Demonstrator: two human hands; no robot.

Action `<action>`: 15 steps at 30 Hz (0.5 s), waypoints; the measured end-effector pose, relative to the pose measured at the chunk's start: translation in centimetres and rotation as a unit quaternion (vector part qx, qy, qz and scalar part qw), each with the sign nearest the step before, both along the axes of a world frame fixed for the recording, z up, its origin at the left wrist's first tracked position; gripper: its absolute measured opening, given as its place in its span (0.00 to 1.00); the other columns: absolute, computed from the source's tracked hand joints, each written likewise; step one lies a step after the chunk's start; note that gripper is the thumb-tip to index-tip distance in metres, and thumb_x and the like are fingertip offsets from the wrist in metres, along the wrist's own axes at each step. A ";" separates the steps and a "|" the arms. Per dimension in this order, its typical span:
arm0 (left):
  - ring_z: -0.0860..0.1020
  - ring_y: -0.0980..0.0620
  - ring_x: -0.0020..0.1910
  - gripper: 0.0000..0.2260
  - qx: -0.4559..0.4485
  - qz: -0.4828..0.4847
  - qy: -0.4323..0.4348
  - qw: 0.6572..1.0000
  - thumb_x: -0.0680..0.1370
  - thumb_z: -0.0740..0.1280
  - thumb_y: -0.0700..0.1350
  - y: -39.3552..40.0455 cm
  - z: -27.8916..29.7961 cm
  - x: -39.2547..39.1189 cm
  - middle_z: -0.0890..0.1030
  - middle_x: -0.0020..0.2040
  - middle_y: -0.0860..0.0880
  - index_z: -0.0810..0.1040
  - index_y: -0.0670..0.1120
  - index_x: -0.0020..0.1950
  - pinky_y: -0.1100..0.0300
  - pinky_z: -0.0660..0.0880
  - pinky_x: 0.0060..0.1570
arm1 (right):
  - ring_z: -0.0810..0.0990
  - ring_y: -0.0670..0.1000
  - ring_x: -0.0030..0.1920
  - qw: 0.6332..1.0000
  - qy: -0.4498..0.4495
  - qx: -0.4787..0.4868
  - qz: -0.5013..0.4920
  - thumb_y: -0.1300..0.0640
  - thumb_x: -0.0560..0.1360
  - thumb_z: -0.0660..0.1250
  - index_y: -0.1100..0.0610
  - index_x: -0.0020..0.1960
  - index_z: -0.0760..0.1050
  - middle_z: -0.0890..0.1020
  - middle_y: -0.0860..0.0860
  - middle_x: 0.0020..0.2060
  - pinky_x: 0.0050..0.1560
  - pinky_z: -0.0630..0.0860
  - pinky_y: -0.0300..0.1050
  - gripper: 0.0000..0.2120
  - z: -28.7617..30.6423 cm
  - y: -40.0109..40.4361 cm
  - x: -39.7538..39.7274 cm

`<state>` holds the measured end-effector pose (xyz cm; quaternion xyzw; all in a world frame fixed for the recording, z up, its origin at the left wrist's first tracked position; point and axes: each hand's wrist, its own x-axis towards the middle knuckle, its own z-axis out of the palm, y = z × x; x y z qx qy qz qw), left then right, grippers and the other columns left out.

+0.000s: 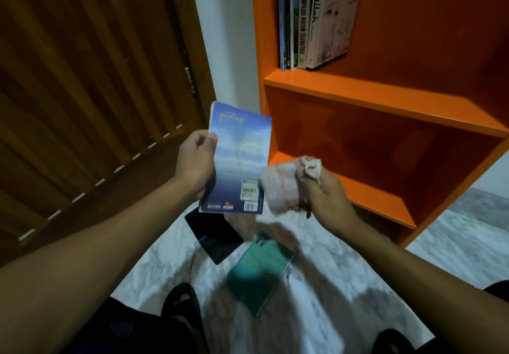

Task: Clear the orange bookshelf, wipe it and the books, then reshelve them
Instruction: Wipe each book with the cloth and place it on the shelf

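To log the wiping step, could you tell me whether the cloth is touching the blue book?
Touching: in the head view the cloth overlaps the blue book at its lower right edge, with no gap.

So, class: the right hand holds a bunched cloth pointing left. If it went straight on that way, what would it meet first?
Most likely the blue book held upright by the left hand. The right hand already has the cloth at the book's lower right edge, though motion blur hides whether they touch.

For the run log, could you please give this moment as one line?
left hand: holds blue book | right hand: grips cloth against its cover | floor: two books
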<state>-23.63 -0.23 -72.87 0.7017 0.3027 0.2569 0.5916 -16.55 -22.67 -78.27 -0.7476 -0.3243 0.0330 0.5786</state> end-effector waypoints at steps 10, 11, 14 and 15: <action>0.84 0.39 0.44 0.07 -0.031 -0.178 0.027 0.983 0.83 0.64 0.46 -8.0 -1.7 0.1 0.85 0.44 0.43 0.77 0.46 0.48 0.49 0.79 0.44 | 0.63 0.49 0.77 0.988 -0.012 0.071 -0.136 0.54 0.82 0.55 0.47 0.71 0.71 0.71 0.46 0.73 0.77 0.57 0.56 0.18 2.1 2.6 2.2; 0.84 0.37 0.46 0.06 -0.053 -0.184 0.023 0.981 0.83 0.63 0.45 -8.7 -1.6 0.3 0.85 0.46 0.41 0.77 0.46 0.49 0.46 0.80 0.46 | 0.55 0.46 0.79 0.989 -0.051 0.018 -0.135 0.54 0.81 0.54 0.49 0.74 0.68 0.64 0.47 0.77 0.79 0.45 0.52 0.22 1.6 2.9 1.8; 0.84 0.35 0.49 0.06 -0.118 -0.184 0.017 0.976 0.83 0.64 0.45 -9.6 -1.3 0.8 0.85 0.49 0.39 0.77 0.47 0.48 0.44 0.80 0.48 | 0.45 0.42 0.79 0.988 -0.091 -0.025 -0.124 0.56 0.78 0.53 0.49 0.79 0.58 0.54 0.46 0.80 0.77 0.34 0.47 0.28 0.9 2.9 1.1; 0.84 0.35 0.49 0.06 -0.126 -0.182 0.016 0.975 0.83 0.64 0.45 -9.7 -1.2 0.8 0.85 0.49 0.38 0.77 0.47 0.48 0.45 0.80 0.46 | 0.44 0.42 0.79 0.988 -0.099 -0.028 -0.113 0.57 0.78 0.54 0.47 0.79 0.56 0.53 0.44 0.80 0.77 0.34 0.48 0.29 0.8 2.8 1.0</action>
